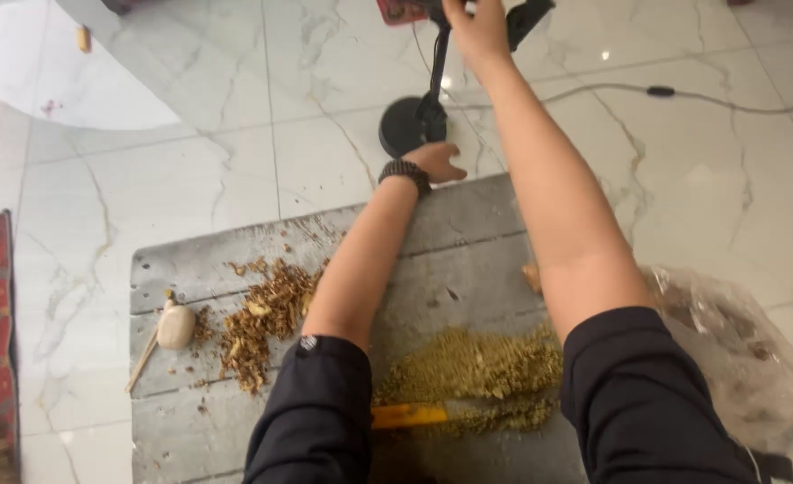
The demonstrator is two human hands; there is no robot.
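Grey wooden board (468,233) carries loose powder (473,363). Beyond its far edge, the left hand (434,161) rests open against the black stand (412,121) base; the right hand (477,31) clenches its top — a hard tug could tip it onto the board.
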